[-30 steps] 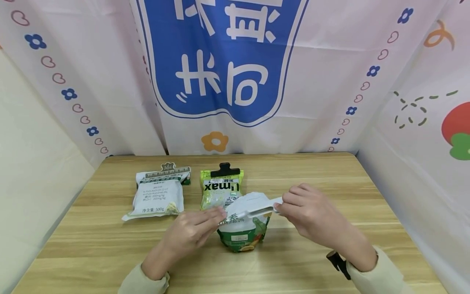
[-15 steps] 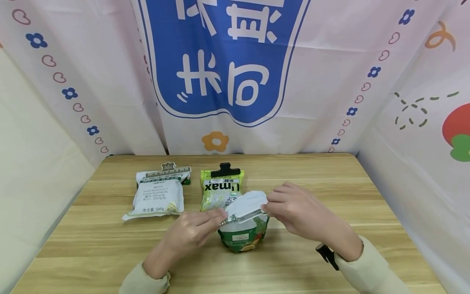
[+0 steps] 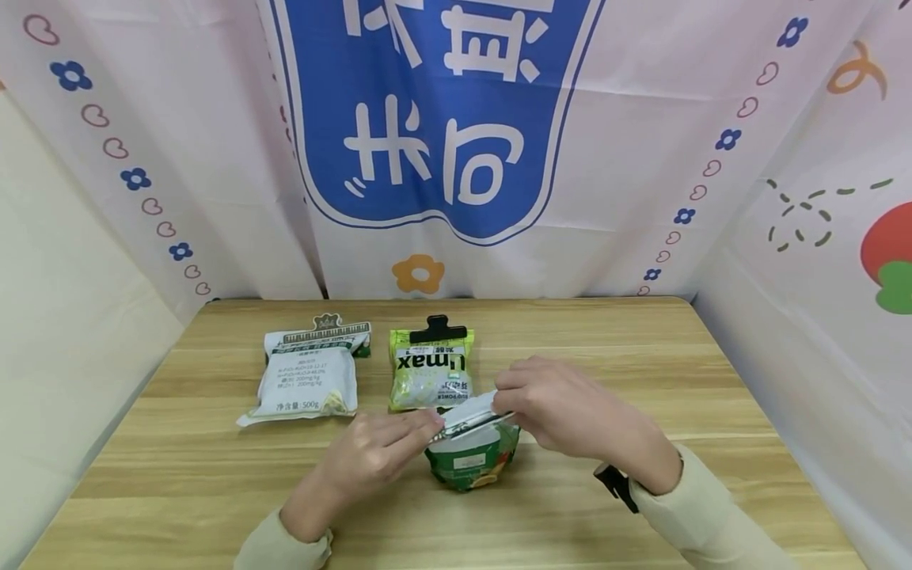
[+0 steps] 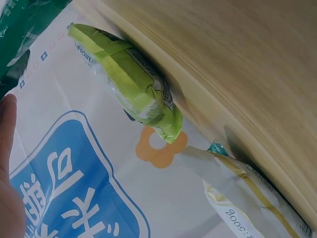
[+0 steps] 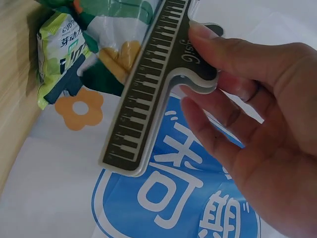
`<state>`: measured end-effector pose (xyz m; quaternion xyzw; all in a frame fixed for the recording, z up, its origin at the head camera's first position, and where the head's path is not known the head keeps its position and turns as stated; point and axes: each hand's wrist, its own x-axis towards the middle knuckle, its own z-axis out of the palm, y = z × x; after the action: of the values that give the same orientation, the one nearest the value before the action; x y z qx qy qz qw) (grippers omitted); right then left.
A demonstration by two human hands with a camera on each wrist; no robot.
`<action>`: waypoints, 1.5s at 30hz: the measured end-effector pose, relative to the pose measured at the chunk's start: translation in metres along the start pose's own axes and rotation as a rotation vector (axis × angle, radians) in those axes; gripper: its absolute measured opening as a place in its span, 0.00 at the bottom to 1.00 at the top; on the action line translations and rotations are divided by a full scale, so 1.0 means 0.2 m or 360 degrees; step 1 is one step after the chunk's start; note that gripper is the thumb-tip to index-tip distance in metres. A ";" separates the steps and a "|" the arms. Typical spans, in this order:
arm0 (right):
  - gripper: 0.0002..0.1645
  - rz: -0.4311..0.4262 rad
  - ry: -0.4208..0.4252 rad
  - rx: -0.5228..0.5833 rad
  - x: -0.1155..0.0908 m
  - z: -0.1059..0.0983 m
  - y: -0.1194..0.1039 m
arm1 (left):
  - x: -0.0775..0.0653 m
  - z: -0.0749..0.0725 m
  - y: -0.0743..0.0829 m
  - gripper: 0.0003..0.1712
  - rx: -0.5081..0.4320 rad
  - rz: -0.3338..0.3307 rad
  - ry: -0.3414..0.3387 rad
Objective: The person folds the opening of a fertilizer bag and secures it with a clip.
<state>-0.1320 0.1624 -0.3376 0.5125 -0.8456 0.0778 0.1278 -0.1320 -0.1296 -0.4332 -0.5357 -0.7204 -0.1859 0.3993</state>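
Note:
In the head view a green and white fertilizer bag (image 3: 466, 467) stands at the middle of the table, its top folded over. My left hand (image 3: 374, 455) pinches the left end of that fold. Only part of the left hand (image 4: 9, 173) shows in the left wrist view. On the other side, my right hand (image 3: 563, 408) grips a long bag clip by its handles. The right wrist view shows this clip (image 5: 148, 89), with a piano-key pattern, between thumb and fingers of the right hand (image 5: 267, 99). It lies along the bag (image 5: 119, 29); whether it bites the fold is hidden.
Behind the held bag lies a lime-green bag (image 3: 431, 376) with a black clip (image 3: 438, 328). To its left is a white 500g bag (image 3: 306, 384), closed with another piano-key clip (image 3: 326, 332). A printed cloth (image 3: 627, 158) hangs behind the wooden table (image 3: 620, 332).
My right hand has moved left and slightly inward with the clip, bringing it over the bag's top. The white top has folded down, uncovering more of the lime-green bag. The left hand barely moved.

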 end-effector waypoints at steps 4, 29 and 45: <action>0.15 0.0002 0.0005 0.0047 0.01 0.02 -0.01 | 0.00 0.00 0.00 0.16 0.0014 0.0019 0.0004; 0.15 -0.0013 0.0016 0.0038 0.05 0.04 -0.07 | -0.01 -0.06 -0.03 0.19 0.0211 0.0275 -0.0117; 0.12 0.0058 -0.0008 0.0119 0.07 0.06 -0.10 | -0.02 -0.03 -0.04 0.18 0.0134 0.0245 -0.0094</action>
<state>-0.1225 0.1389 -0.3453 0.5016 -0.8515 0.1105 0.1050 -0.1373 -0.1398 -0.4302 -0.5775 -0.6957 -0.1085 0.4131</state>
